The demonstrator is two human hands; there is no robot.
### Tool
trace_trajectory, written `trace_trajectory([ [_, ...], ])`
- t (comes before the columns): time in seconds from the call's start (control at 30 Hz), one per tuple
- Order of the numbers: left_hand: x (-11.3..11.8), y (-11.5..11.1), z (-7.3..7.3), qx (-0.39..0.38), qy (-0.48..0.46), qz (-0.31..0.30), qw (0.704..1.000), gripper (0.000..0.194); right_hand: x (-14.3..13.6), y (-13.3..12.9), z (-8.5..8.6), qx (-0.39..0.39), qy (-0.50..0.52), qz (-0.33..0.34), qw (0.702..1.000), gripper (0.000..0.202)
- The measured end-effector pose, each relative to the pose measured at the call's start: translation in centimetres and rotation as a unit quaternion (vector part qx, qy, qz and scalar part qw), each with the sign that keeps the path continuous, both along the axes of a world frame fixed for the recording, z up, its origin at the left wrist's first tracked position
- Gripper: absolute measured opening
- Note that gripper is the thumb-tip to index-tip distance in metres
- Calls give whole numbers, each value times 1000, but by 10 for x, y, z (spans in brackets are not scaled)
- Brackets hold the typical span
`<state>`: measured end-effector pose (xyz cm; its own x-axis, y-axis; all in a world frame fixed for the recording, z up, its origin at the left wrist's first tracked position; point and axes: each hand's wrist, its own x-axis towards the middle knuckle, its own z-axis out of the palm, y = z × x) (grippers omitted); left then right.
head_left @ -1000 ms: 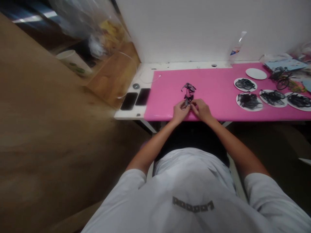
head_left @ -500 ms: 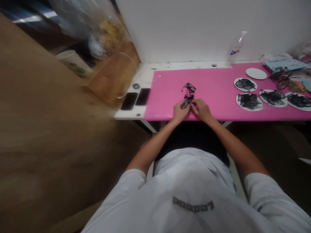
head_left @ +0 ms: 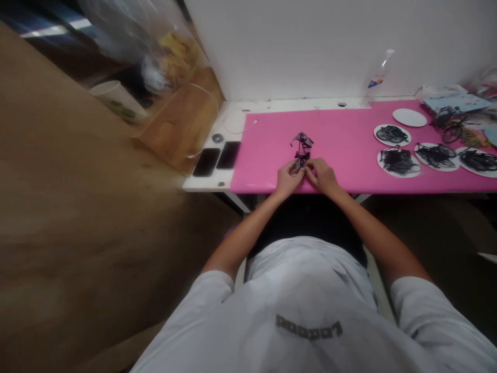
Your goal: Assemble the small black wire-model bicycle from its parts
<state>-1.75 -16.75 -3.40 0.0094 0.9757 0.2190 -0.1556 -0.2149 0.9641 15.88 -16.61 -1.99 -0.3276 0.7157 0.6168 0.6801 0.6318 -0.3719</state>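
Note:
A small black model bicycle (head_left: 302,147) stands on the pink mat, its handlebar end pointing away from me. My left hand (head_left: 289,178) pinches its near end from the left, around a small grille-like rack. From the right, my right hand (head_left: 321,175) closes its fingertips on the same end, close to the left fingertips. The exact spot under the fingers is too small to make out. White plates with black model parts, one of them a plate of wheels (head_left: 392,134), lie off to the right of my hands.
Two dark phones (head_left: 206,162) lie at the table's left end beside a small round disc (head_left: 217,138). A white cable (head_left: 236,132) reaches onto the pink mat (head_left: 267,150). At the back stands a clear bottle (head_left: 376,82); bags and a dark model bicycle (head_left: 452,129) crowd the far right.
My hands and the model bicycle stay almost in place; only a very slight shift of the bicycle shows.

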Motion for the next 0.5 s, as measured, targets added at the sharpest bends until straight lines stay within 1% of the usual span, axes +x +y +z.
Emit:
trace_trajectory([
  [0.1,0,0,0,12,-4,1,1000,36,0,0,0,5,-1,0,1000,24],
  [0.3,-1,-5,3,37,25,-1,999,39,0,0,0,0,3,-1,1000,24],
  [0.4,-1,-5,4,41,24,-1,999,44,-1,0,0,-1,18,-3,1000,24],
  [0.5,-1,-4,3,49,21,-2,999,46,-1,0,0,-1,43,-20,999,23],
])
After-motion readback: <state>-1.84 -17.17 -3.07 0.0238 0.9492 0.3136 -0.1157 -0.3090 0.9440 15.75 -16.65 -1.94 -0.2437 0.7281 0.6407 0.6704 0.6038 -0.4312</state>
